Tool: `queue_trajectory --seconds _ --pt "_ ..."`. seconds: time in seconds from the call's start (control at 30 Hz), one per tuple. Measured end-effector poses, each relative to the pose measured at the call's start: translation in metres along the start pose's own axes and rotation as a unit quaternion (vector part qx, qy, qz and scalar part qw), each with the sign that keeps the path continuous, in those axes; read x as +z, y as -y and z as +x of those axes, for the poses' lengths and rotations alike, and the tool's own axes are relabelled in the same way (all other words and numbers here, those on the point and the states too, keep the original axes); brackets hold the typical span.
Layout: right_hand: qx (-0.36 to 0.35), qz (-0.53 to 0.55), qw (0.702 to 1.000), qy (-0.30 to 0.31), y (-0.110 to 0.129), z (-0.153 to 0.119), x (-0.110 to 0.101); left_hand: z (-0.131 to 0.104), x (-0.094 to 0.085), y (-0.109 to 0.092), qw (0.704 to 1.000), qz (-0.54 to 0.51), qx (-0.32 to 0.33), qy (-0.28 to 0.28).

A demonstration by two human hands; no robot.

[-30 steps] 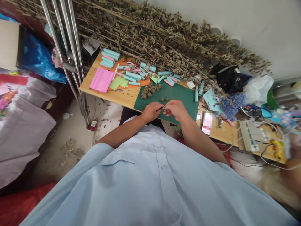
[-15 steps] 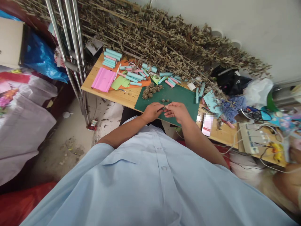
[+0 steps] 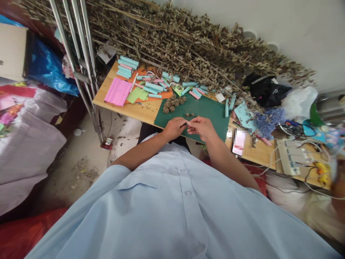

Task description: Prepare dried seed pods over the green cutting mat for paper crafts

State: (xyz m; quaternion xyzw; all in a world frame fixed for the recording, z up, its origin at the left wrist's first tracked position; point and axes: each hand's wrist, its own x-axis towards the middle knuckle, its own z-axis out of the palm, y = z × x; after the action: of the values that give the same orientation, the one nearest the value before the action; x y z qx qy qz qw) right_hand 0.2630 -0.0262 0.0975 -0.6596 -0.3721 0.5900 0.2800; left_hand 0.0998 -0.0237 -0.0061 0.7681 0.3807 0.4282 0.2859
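Observation:
Over the front edge of a green mat (image 3: 215,111), my left hand (image 3: 174,128) and my right hand (image 3: 202,128) meet at the fingertips. Both are closed in a pinch around something small that I cannot make out. Just beyond them lie a few small round brown balls (image 3: 188,114). A heap of similar brown clumps (image 3: 171,104) sits on the mat's back left part. Blue rolled paper tubes (image 3: 154,86) and pink ones lie behind the mat.
Dried leafy stalks (image 3: 172,39) stretch along the back of the wooden table (image 3: 134,110). Pink paper (image 3: 118,92) is at the left, near metal crutches (image 3: 78,43). To the right are a phone (image 3: 238,142), blue yarn (image 3: 269,120) and a power strip (image 3: 291,158).
My hands stay pinched together, with slight finger movement. The camera view has shifted a little, and the arm at the far right edge has mostly left the view.

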Motion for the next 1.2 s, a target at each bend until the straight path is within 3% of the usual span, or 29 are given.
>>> queue_trajectory --seconds 0.2,0.5,1.0,1.2 --pt "-0.028 0.001 1.000 -0.007 -0.007 0.003 0.000 0.001 0.000 -0.001 1.000 -0.008 -0.013 0.004" --pt "-0.024 0.075 0.996 0.050 -0.017 0.005 -0.011 0.001 0.002 0.002 0.999 -0.018 -0.027 -0.005" --pt "-0.045 0.007 0.999 -0.014 -0.010 0.005 -0.001 0.002 0.001 0.002 0.999 -0.019 -0.025 -0.010" --pt "-0.097 0.031 0.994 -0.044 -0.017 0.004 0.002 0.002 0.000 0.001 0.999 -0.028 -0.031 -0.009"
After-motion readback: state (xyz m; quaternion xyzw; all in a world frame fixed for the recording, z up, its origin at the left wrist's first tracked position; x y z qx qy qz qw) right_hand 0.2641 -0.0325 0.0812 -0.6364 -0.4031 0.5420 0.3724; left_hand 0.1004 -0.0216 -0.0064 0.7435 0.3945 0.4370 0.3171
